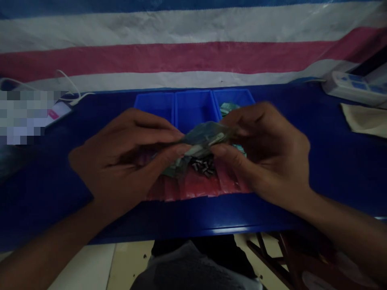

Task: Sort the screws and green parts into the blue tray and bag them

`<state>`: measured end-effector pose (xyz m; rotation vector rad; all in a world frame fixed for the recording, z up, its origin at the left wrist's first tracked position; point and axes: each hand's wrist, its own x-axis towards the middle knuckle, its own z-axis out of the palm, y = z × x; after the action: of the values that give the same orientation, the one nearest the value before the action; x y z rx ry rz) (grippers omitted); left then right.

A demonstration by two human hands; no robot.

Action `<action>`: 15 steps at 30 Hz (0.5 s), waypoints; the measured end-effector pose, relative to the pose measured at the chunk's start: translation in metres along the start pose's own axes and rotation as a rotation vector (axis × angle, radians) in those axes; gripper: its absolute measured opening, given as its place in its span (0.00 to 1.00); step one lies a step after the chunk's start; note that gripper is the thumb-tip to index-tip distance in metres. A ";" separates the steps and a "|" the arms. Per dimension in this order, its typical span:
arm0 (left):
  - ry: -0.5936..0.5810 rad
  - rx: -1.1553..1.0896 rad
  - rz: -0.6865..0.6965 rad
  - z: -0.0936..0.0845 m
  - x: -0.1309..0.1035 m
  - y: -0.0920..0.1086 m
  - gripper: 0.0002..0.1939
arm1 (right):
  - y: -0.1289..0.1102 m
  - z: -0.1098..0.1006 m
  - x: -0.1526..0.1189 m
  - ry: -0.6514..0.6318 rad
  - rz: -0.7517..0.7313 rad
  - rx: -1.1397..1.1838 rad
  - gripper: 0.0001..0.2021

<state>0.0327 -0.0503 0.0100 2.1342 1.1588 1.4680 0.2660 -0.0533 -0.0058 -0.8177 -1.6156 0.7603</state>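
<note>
Between my hands, above the middle of the blue table (181,217), hangs a small clear greenish plastic bag (201,139). My left hand (127,153) pinches its left end between thumb and fingers. The right end is pinched the same way by my right hand (266,149). What the bag contains is too blurred to make out. Just below it lie several small dark metal pieces (205,166) beside red plastic bags (196,184). Another greenish bag (173,169) lies near my left thumb, partly hidden.
Three joined blue bins (194,96) stand behind my hands; the right one holds greenish packets (229,108). At the left are white cables (74,88) and a phone-like object (59,112). A white case (356,88) and beige cloth (365,120) lie at the right.
</note>
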 end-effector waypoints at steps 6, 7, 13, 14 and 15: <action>-0.102 0.002 -0.049 -0.001 0.006 0.011 0.09 | -0.004 -0.006 0.006 0.015 0.060 -0.030 0.07; -0.077 -0.029 -0.065 -0.001 0.007 0.009 0.09 | -0.004 -0.007 0.007 -0.005 0.070 -0.025 0.07; -0.085 -0.263 -0.440 -0.003 -0.008 -0.003 0.20 | -0.004 -0.008 0.011 -0.131 0.170 0.161 0.12; -0.083 -0.293 -0.478 -0.004 -0.011 -0.005 0.21 | -0.005 -0.007 0.010 -0.134 0.156 0.168 0.11; -0.081 -0.319 -0.506 -0.004 -0.013 -0.006 0.21 | -0.005 -0.007 0.010 -0.115 0.127 0.139 0.09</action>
<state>0.0246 -0.0567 -0.0003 1.5289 1.2224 1.2222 0.2709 -0.0473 0.0051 -0.7937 -1.6025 1.0150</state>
